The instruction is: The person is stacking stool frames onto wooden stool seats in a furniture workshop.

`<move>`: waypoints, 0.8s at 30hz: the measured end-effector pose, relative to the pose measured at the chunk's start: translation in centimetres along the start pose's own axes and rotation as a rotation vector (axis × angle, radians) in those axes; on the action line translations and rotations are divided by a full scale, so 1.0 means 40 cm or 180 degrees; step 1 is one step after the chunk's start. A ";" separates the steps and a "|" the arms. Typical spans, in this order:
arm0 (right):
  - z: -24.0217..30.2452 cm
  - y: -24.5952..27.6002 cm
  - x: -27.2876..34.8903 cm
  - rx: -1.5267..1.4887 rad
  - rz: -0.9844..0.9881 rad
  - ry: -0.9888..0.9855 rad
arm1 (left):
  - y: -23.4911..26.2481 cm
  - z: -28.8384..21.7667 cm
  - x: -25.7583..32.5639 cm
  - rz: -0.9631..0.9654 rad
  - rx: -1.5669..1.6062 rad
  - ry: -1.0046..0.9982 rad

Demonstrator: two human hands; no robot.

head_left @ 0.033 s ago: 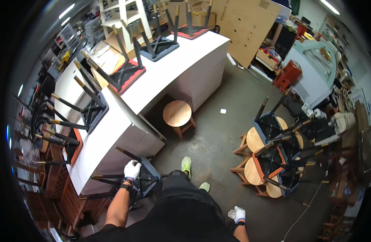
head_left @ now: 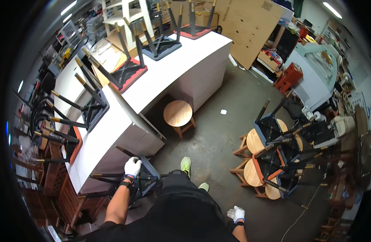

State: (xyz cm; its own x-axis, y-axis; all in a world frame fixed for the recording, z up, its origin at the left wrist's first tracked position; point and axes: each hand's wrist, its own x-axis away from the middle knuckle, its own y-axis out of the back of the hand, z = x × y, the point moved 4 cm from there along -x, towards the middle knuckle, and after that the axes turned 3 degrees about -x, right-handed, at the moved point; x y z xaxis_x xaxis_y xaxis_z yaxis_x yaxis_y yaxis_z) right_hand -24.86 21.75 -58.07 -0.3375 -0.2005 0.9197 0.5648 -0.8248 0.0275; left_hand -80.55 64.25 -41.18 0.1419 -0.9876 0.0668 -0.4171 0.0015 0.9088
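A stool with a dark blue seat and black, gold-tipped legs is tipped on its side at my left, beside the white counter. My left hand, in a white glove, closes around its leg frame; the fingers partly hide the exact grip. Low on my right hangs my right hand, gloved too, with nothing in it and its fingers loosely apart.
Upturned stools, one with a red seat, stand on the counter. A round wooden stool is tucked at its inner side. More upturned stools rest on round wooden stools at right. A cable runs along the floor.
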 end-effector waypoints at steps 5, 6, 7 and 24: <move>0.035 -0.141 0.006 0.0008 0.0154 0.0175 | 0.024 -0.122 -0.200 -0.0989 0.0453 -0.0494; 0.074 -0.207 0.062 0.0713 0.0159 0.0457 | 0.049 -0.130 -0.233 -0.1332 0.0290 -0.0623; 0.109 -0.266 0.116 0.1131 0.0152 0.0598 | 0.066 -0.156 -0.279 -0.1483 0.0371 -0.0723; 0.383 -0.561 0.213 0.1292 -0.0120 0.0656 | -0.021 -0.092 -0.601 -0.0405 -0.0753 -0.0397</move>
State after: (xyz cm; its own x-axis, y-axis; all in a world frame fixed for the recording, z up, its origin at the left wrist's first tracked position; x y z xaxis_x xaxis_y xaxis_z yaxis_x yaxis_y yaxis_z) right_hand -28.88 46.66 -44.86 -0.4832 -0.3092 0.8191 0.7848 -0.5677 0.2487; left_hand -80.29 88.55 -42.03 0.0622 -0.9939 -0.0916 -0.1803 -0.1014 0.9784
